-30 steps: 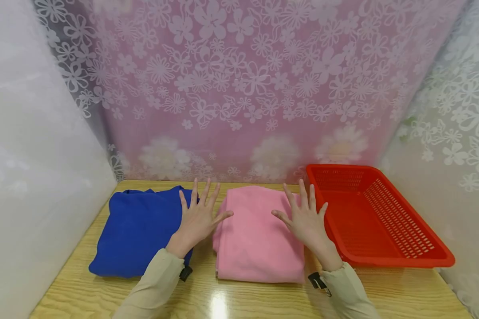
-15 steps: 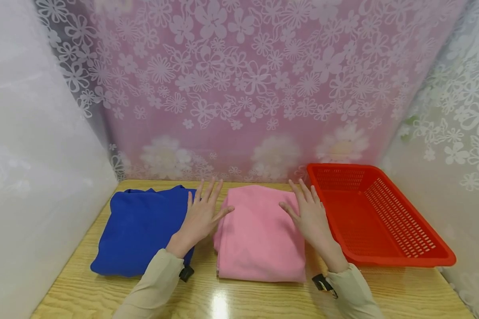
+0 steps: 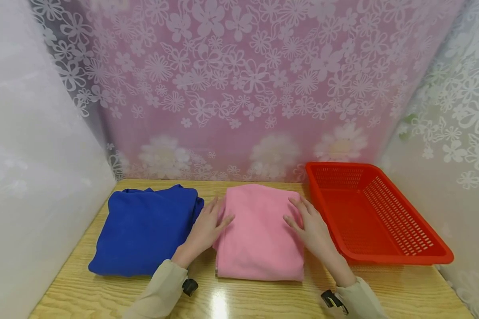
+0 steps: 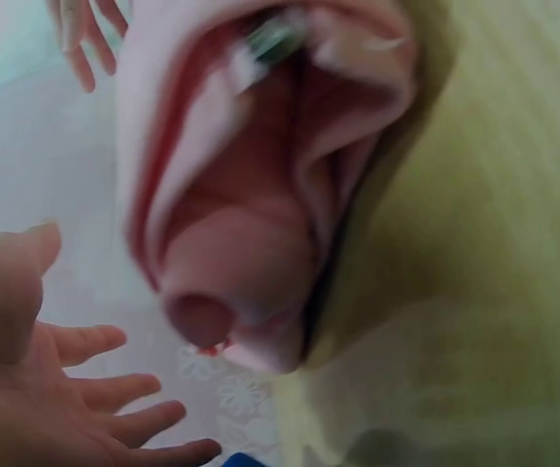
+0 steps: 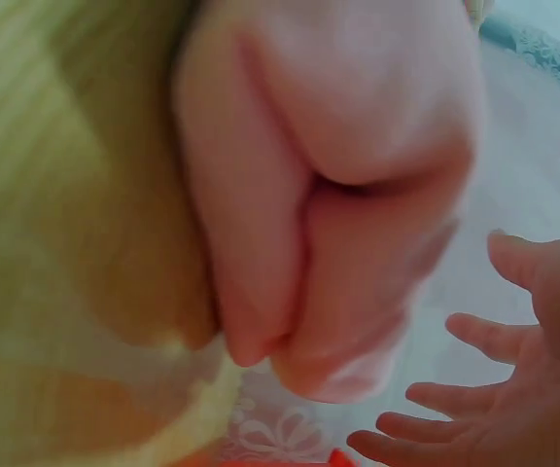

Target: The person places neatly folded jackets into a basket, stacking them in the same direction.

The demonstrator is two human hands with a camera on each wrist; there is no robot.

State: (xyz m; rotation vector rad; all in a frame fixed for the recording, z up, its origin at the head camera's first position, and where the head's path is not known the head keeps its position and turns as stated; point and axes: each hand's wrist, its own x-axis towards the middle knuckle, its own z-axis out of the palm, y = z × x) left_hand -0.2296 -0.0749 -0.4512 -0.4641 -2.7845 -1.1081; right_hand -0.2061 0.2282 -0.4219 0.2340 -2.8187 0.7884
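Observation:
A folded pink garment (image 3: pixel 261 235) lies flat on the wooden table between my two hands. At its left side is my left hand (image 3: pixel 203 228), fingers spread and thumb over the edge in the head view. My right hand (image 3: pixel 313 228) is at the opposite side, thumb and fingertips overlapping the pink cloth. Seen from the left wrist, the garment's layered folds (image 4: pixel 241 214) face my extended fingers (image 4: pixel 115 389), with a gap between. From the right wrist, rounded folds (image 5: pixel 329 195) stand beside my straight fingers (image 5: pixel 455 399). Neither hand grips anything.
A folded blue garment (image 3: pixel 143 230) lies left of the pink one, close by my left forearm. On the right stands a red plastic basket (image 3: pixel 407 259) with perforated sides. A floral curtain (image 3: pixel 239 133) hangs behind the wooden table (image 3: pixel 72 292).
Both hands have come down from above toward the pink garment's sides, their spread fingers drawing closer together. The pink and blue garments and the basket have stayed in place.

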